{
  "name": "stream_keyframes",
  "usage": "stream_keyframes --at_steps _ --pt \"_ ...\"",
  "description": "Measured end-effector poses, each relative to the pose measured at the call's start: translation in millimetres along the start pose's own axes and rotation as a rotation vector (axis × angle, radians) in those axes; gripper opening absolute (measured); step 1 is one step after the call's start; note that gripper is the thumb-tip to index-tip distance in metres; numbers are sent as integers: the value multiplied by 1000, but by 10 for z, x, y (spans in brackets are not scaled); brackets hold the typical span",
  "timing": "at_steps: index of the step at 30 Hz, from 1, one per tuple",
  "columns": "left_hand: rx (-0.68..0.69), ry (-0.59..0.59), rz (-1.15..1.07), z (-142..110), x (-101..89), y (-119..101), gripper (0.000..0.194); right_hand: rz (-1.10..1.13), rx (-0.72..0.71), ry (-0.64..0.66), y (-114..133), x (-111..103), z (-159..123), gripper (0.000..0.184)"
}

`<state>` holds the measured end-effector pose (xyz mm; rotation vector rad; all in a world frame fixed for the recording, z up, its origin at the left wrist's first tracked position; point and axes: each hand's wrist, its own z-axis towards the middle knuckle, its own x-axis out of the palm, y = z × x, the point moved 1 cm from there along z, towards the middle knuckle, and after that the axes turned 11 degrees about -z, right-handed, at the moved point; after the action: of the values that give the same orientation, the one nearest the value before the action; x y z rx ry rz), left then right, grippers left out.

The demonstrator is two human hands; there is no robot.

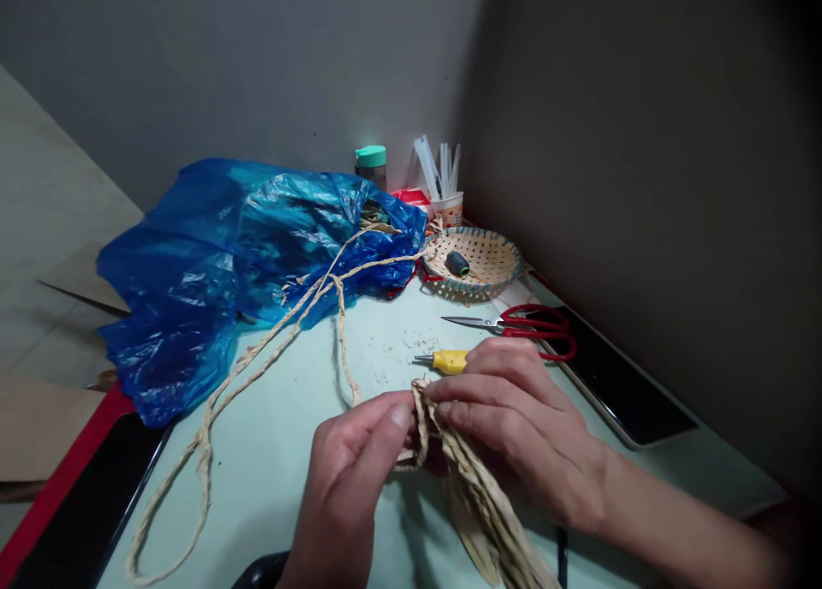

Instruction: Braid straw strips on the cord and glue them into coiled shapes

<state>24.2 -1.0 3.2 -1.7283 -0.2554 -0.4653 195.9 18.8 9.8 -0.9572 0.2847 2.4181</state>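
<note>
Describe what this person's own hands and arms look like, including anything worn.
The left hand and right hand are bare: no gloves or rings show. The right forearm shows no watch or sleeve before the picture's dim edge.

Two bare hands are shown here: on the left hand [350, 465], a short, rounded thumbnail is picked out by the light; on the right hand [527, 422], the knuckles are lightly creased, and the forearm [681, 502] is seen uncovered until its far end is swallowed by shadow and blur.
</note>
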Motion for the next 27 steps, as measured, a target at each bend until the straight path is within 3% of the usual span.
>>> stream_keyframes --at_steps 3,7,10,21,24,27 --pt "-10 23 -115 10 5 56 33 -3 -11 -13 -2 31 2 18" --pt "21 42 -48 -3 32 59 36 -33 -1 -113 -11 100 -30 23" --pt "-1 60 -10 -29 67 18 33 -59 -3 -112 -9 125 -47 25" --pt "-19 -191 106 -74 89 65 51 -68 28 -75 44 145 -136 33" --pt "-23 -182 119 -49 99 48 51 64 96 -80 29 125 -86 26" --pt "-23 -157 213 -43 101 32 47 266 278 -84 -28 88 -20 12"
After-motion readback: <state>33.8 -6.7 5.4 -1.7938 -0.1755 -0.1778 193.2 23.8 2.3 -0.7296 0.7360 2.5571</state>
